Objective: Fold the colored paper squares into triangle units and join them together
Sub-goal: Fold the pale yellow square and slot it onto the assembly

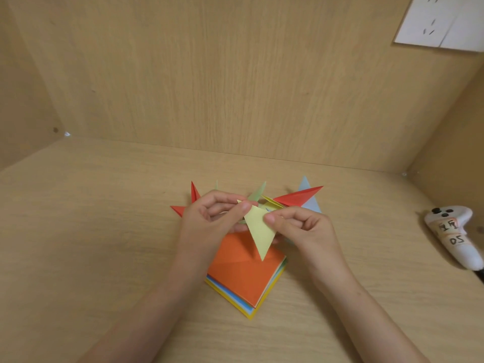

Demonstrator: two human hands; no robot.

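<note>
Two arms come in from the lower edge, uncovered along all that shows. The left forearm (157, 310) and right forearm (366, 310) are smooth and slender, narrowing at the wrists. The left hand (209, 218) and right hand (306, 226) are bare. The fingers (293, 212) are slim, with short, plain nails (clearest on the two thumbs).

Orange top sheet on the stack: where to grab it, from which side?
Likely its near corner, from the person's side. The orange sheet lies as a diamond atop the stack, that corner pointing at the camera and uncovered; the far part sits beneath the yellow triangle, left hand and right hand.
</note>
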